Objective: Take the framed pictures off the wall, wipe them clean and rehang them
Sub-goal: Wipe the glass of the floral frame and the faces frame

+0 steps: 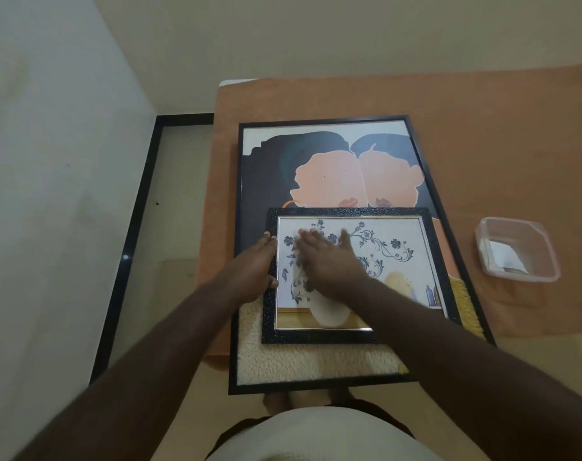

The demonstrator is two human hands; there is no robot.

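A small picture in a black textured frame (349,212), showing blue flowers and a pale vase, lies flat on top of a large black-framed picture (269,161) of two peach faces. My left hand (253,271) rests against the small frame's left edge, fingers straight and thumb on the border. On the glass over the flower pattern lies my right hand (329,261), flat with straight fingers. A greyish patch shows beside its palm; I cannot tell whether it is a cloth or part of the print.
Both pictures lie on a surface covered with an orange cloth (482,144). To the right on the cloth stands a clear plastic container (519,251). A white wall (50,161) with a black skirting strip (140,211) runs along the left. The large frame's near edge overhangs toward my body.
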